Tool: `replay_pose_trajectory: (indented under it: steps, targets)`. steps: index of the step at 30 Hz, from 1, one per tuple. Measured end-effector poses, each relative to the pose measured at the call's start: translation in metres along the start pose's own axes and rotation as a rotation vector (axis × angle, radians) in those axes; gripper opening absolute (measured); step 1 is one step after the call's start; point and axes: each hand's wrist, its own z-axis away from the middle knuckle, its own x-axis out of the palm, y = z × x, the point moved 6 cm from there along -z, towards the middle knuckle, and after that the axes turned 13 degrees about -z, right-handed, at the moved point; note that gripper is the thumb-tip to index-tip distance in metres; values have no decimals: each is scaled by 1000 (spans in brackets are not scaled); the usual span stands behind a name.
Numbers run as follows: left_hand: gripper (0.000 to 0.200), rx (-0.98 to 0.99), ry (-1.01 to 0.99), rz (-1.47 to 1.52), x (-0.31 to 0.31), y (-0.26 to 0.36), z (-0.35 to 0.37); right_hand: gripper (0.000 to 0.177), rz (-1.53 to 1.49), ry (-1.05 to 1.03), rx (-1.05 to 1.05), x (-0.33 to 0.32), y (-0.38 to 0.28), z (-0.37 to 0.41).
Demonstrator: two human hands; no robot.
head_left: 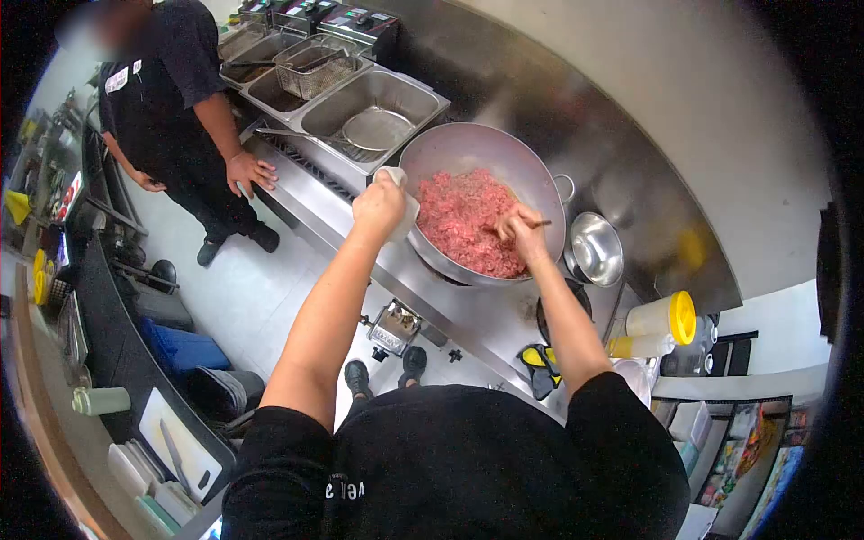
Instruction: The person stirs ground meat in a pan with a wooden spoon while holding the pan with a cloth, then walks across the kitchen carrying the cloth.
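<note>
A wide, deep pan (454,144) sits on the steel counter, holding a heap of raw, reddish ground meat (463,216). At its left rim, my left hand (378,207) is closed around a folded whitish cloth (407,219), which seems to cover the pan's edge or handle. My right hand (522,232) is over the right side of the meat, closed on a utensil with a brown handle (543,223). The utensil's lower end is hidden by my hand and the meat.
Beyond the pan's left are fryer basins (373,94) with a wire basket (315,65). To the right stand a metal bowl (596,249) and a yellow-lidded container (661,318). A co-worker (166,99) stands left, one hand on the counter. A knife (173,454) lies on a white board (193,432).
</note>
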Motion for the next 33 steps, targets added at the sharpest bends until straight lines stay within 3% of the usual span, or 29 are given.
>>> replay_pose_trajectory:
  steps: [1,3,4,5,6,7,9,11,17,20,22,25,26,28,31,33]
  targets:
    - [44,6,-1,-6,2,-2,0,20,-4,8,-3,0,-2,4]
    - [51,1,-9,12,8,-5,-5,17,326,-113,-18,29,-50,12]
    - [51,15,-8,11,4,-4,-4,24,486,-137,-66,36,-79,21]
    - [51,15,-14,7,1,-3,-2,24,492,-121,-70,43,-109,24]
    - [50,17,-23,3,-1,-2,-1,26,819,-246,92,53,-124,31]
    - [50,37,-28,2,0,0,-2,28,1139,-371,268,54,-125,40]
    - [51,32,-57,-23,0,-1,-5,23,1500,-457,392,61,-103,50]
    - [51,42,-95,-22,-1,0,-7,20,1660,-466,204,64,-67,55]
    - [48,73,-184,-86,0,-3,-10,19,1810,-415,183,58,0,53]
    - [48,102,-188,-104,6,-2,-17,18,1637,-372,251,57,-4,22]
    - [48,138,-182,-122,15,-5,-18,21,1596,-198,318,34,18,-10]
    - [48,164,-128,-135,10,1,-20,23,1425,42,255,-11,42,-32]
    - [49,156,-149,-135,8,1,-18,23,1416,51,264,-12,22,-33]
    - [49,145,-193,-145,3,4,-15,28,1405,-295,561,-2,-50,-19]
    - [49,164,-196,-155,19,-3,-29,28,1475,-307,574,20,-148,24]
    - [49,151,-204,-151,8,1,-22,28,1459,-350,554,33,-154,42]
